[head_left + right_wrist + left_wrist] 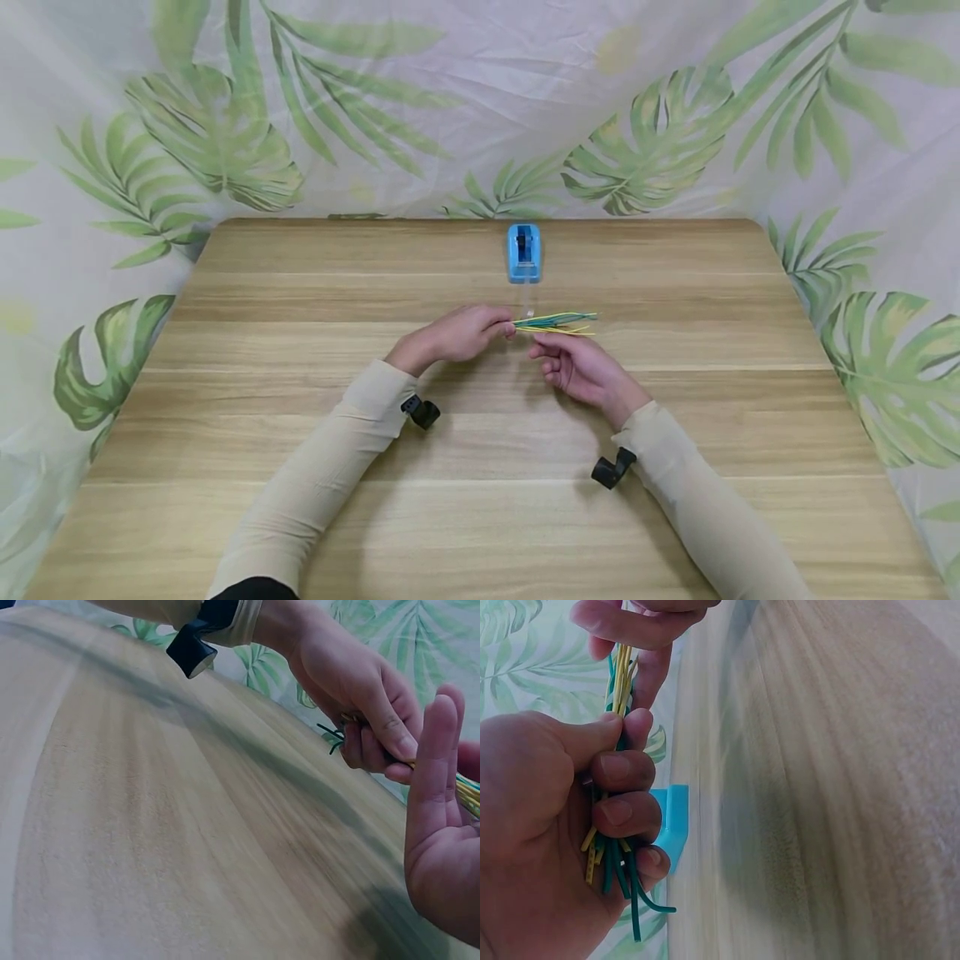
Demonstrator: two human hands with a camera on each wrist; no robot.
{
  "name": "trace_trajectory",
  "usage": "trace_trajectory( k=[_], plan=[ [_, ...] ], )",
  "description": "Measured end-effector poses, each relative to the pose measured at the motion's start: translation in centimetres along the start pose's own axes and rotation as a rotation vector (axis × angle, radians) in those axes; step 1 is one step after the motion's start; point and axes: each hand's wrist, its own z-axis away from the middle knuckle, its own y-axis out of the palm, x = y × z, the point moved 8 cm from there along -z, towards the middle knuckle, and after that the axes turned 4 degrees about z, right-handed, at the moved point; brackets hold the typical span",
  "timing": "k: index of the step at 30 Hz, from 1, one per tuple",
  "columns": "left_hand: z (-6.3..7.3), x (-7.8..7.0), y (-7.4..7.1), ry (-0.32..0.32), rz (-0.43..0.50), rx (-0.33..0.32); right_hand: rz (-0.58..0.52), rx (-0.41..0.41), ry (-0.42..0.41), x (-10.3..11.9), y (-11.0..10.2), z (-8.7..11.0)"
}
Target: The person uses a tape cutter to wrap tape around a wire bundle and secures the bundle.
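Note:
A bundle of thin green and yellow wires (557, 322) lies level just above the wooden table (300, 400). My left hand (501, 327) grips its left end, with the fingers curled round the wires (617, 847). Short green ends stick out below the fist. My right hand (551, 343) meets the bundle from below, just to the right of the left hand. There it pinches the strands between a straight finger (441, 761) and another digit (654, 671). A blue tape dispenser (523, 252) stands behind both hands.
A leaf-print cloth (480, 100) hangs behind and round the table. A black camera mount sits on each wrist (422, 411) (611, 469). Bare wood spreads to the left, right and front of the hands.

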Motion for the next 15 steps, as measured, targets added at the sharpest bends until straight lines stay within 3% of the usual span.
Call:
trace_trajectory(
  k=[10,15],
  plan=[
    [-0.1,0.0,0.1,-0.005,0.033,0.023,0.022,0.029,-0.002,0.5,-1.1,-0.1],
    [0.0,0.1,0.1,-0.009,0.048,0.033,0.098,0.089,0.017,1.0,-1.3,-0.3]
  ],
)
